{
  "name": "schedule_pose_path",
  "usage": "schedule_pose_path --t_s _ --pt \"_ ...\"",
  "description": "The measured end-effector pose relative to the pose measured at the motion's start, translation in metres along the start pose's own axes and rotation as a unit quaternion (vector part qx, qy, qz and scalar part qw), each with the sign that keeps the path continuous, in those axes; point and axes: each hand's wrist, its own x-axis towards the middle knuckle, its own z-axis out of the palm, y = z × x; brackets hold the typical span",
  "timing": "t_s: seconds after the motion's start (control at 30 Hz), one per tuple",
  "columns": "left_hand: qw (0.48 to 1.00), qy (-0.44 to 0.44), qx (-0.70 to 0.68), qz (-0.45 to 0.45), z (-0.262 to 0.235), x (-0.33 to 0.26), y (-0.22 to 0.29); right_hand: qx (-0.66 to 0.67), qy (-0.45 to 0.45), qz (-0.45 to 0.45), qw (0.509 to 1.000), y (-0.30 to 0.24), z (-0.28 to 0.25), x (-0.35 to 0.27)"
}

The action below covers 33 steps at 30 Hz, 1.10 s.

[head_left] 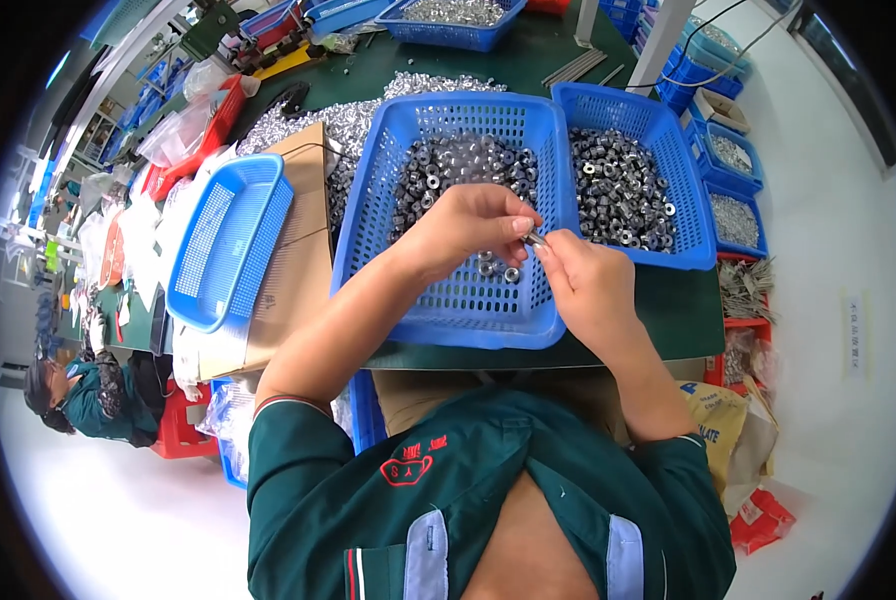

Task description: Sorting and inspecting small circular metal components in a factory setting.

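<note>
I log, centre of frame: small silvery metal part [535, 239], clamped by fingertips of left hand [468, 228] and right hand [596, 285] — above large blue perforated plastic basket [478, 332], presumably to catch drops.

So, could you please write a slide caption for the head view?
Left hand and right hand hold a small metal part above a blue basket of metal pieces, beside a second basket.

Bare forearms [346, 312] angle inward, the left hand [468, 225] and right hand [596, 287] pinching close together.
</note>
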Motion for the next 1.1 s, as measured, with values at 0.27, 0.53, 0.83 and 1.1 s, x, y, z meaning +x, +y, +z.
schedule_pose_path --t_s 0.27,0.53,0.83,1.1 --pt "0.998 0.063 0.03 0.008 -0.006 0.003 0.001 -0.153 0.072 -0.149 0.974 0.0 0.013 0.016" --pt "0.973 0.077 0.182 0.119 -0.003 -0.003 0.004 0.548 -0.223 0.29 0.753 0.011 -0.008 0.033" --pt "0.935 0.025 0.354 -0.016 -0.028 0.02 -0.025 0.475 -0.131 0.266 0.829 0.016 -0.012 0.001" --pt "0.673 -0.026 0.735 0.073 -0.02 0.014 -0.063 0.436 -0.123 0.238 0.859 0.023 -0.008 -0.015"
